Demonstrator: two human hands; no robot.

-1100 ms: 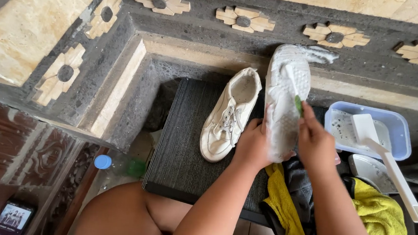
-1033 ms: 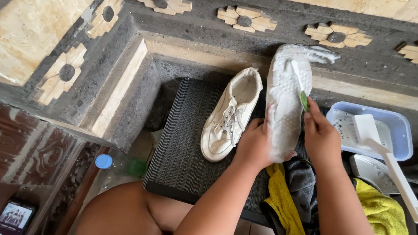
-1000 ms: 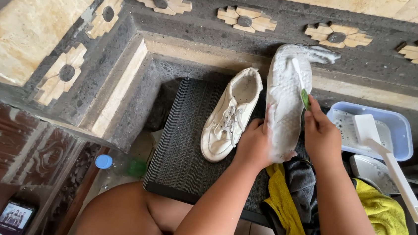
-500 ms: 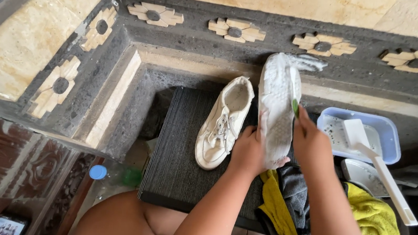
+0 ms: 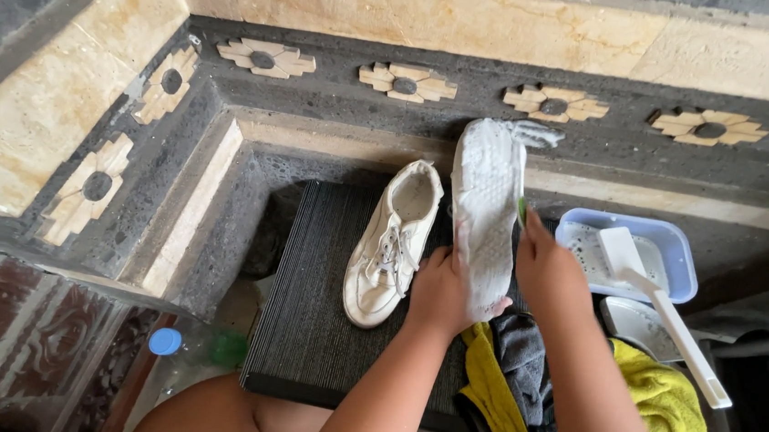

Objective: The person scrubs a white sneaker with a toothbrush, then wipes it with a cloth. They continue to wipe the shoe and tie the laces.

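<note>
The left hand (image 5: pixel 438 293) is clamping its fingers on the upturned shoe (image 5: pixel 487 215), soapy sole facing up over the mat (image 5: pixel 302 328). The right hand (image 5: pixel 546 273), fingers clamped on a green brush (image 5: pixel 522 209), is scrubbing slightly farther along the sole's right edge than before.

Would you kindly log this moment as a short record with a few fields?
Left hand: grips the upturned shoe, sole facing up.
Right hand: holds a green brush against the sole's edge.
Second shoe: lies upright on the dark mat.
Right side: blue tub with a white scoop; yellow cloth.
</note>
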